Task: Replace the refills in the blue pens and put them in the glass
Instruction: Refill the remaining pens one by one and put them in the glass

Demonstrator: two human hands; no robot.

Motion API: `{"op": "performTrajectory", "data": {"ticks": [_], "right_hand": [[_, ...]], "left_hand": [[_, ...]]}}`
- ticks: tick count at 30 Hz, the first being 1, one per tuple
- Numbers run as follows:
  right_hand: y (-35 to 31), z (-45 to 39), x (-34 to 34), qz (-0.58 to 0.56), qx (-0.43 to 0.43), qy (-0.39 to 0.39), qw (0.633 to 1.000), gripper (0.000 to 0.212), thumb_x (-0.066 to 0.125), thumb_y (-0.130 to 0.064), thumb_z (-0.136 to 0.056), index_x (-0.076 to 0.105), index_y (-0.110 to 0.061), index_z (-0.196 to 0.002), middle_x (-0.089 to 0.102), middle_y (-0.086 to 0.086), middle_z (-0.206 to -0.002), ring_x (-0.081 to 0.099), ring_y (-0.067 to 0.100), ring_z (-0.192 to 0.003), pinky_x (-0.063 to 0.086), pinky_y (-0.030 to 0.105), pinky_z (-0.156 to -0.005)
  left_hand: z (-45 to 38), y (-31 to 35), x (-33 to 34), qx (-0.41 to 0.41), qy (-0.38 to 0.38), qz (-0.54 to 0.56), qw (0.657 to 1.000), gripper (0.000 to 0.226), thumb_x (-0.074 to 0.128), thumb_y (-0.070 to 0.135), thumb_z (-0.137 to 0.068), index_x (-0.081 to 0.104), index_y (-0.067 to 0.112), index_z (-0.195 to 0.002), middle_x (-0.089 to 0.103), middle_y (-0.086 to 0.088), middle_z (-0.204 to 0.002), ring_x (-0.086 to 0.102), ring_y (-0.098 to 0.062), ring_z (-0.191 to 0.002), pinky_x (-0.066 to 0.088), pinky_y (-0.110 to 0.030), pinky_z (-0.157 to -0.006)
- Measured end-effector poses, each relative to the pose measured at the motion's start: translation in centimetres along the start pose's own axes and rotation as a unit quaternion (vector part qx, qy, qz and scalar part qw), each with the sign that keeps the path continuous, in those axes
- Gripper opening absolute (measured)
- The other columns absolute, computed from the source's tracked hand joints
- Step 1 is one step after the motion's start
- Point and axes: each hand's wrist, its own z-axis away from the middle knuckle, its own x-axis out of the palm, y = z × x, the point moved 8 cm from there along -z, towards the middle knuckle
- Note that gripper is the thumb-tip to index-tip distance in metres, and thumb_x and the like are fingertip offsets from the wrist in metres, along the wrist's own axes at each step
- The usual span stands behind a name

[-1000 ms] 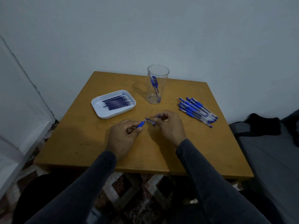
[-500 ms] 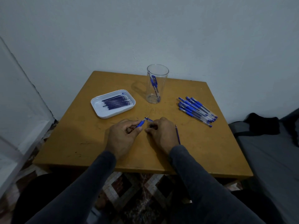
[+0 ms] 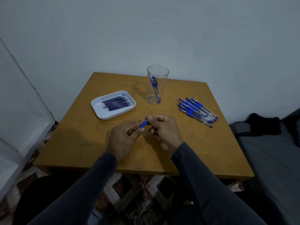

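left hand (image 3: 123, 137) gripped blue pen (image 3: 143, 124) over middle of wooden table (image 3: 78, 140); right hand (image 3: 164, 129) pinched its far end with curled fingers; glass (image 3: 157, 85) stood beyond hands, one pen inside; refills (image 3: 116, 102) lay in white tray (image 3: 103, 115) at left; pile of pens (image 3: 197, 111) at right, well apart from glass

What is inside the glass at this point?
One blue pen stands tilted inside the glass, cap end up, its tip near the base. Nothing else shows through the clear wall; whether its refill is new cannot be told.
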Motion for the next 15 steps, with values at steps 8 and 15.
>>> {"op": "performTrajectory", "data": {"ticks": [8, 15], "right_hand": [[-3.6, 0.5, -7.3, -0.100, -0.163, 0.277, 0.942, 0.017, 0.054, -0.026, -0.106, 0.066, -0.014, -0.101, 0.070, 0.003, -0.080, 0.057, 0.008, -0.056, 0.046, 0.025, -0.046], [-2.0, -0.6, -9.6, 0.286, -0.106, 0.256, 0.917, 0.025, 0.053, -0.016, -0.101, 0.073, -0.008, -0.114, 0.071, 0.006, -0.099, 0.064, 0.019, -0.086, 0.054, 0.030, -0.070]], "left_hand": [[0.0, -0.6, 0.3, -0.011, 0.000, 0.000, 1.000, 0.028, 0.076, 0.024, -0.088, 0.075, 0.022, -0.115, 0.069, 0.013, -0.089, 0.059, -0.003, -0.079, 0.047, -0.012, -0.066], [-0.1, -0.6, 0.5, -0.010, -0.003, -0.035, 0.999, 0.028, 0.072, 0.023, -0.091, 0.072, 0.023, -0.119, 0.066, 0.016, -0.089, 0.057, 0.002, -0.080, 0.044, -0.007, -0.066]]}}
